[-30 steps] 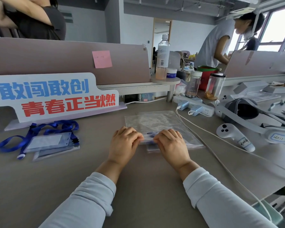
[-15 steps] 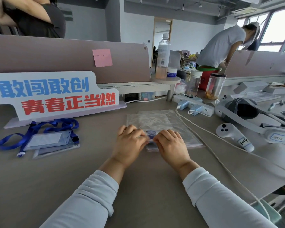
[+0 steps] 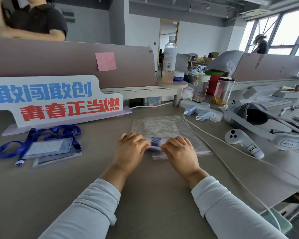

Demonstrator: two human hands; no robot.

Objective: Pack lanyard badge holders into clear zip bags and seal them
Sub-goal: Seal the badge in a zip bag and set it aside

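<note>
A clear zip bag (image 3: 160,127) lies flat on the grey desk in the middle. A badge holder with a blue lanyard (image 3: 156,141) shows between my hands at the bag's near end. My left hand (image 3: 130,150) and my right hand (image 3: 179,150) sit side by side there, fingers curled and pinching the bag's near edge. My hands cover most of that badge holder. More badge holders (image 3: 47,147) with blue lanyards (image 3: 55,133) lie stacked at the left.
A sign with blue and red characters (image 3: 55,99) stands at the back left. A power strip (image 3: 201,111), a white cable (image 3: 219,157), a headset (image 3: 266,123) and a white controller (image 3: 243,143) lie at the right. Bottles (image 3: 201,87) stand behind.
My left hand has slid right along the bag's near edge toward my right hand. The gap between the two hands has narrowed.
</note>
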